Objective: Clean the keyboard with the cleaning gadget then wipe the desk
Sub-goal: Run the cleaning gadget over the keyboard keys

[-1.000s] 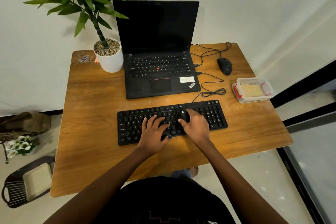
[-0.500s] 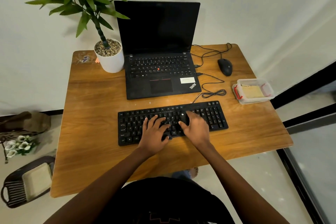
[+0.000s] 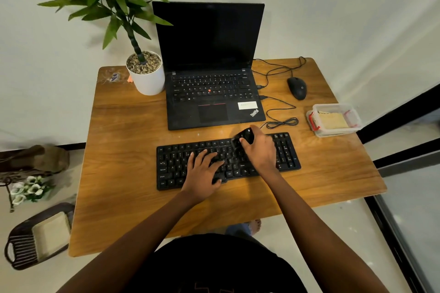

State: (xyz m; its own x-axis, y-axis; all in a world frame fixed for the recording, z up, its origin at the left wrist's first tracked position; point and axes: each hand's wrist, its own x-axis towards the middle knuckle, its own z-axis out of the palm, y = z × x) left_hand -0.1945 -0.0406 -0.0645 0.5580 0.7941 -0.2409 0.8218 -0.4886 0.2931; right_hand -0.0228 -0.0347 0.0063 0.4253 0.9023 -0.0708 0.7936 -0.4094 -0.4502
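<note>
Since the earlier frames the right hand (image 3: 260,150) has travelled from the middle keys to the far edge of the keyboard (image 3: 171,166), right of centre, taking the cleaning gadget (image 3: 246,135) with it. The left hand (image 3: 204,170) has stayed where it was. The right hand's fingers (image 3: 242,141) are curled round the small black gadget, whose working end is smeared by motion over the top rows (brush or pad, I cannot tell). The left hand lies flat on the middle keys, fingers (image 3: 202,153) spread, steadying the board.

By my reading the first half of the task is under way and not finished: the gadget is at the keys, and nothing shows which rows are already done. Pale specks and a dusty sheen lie on the bench (image 3: 123,150) around the keyboard, so the wipe looks not yet begun. A clear plastic box (image 3: 338,133) near the right edge holds a yellowish cloth (image 3: 332,120), likely meant for that step.

The bench is brown wood grain, set against a white wall. On it stand an open laptop (image 3: 209,93) with a dark screen, a potted plant (image 3: 146,78), a black mouse (image 3: 297,88) and a loose cable (image 3: 282,123). To the right is a dark-framed glass panel (image 3: 409,209). On the pale floor to the left sit a dark tray (image 3: 21,247) and some white flowers (image 3: 28,188).
</note>
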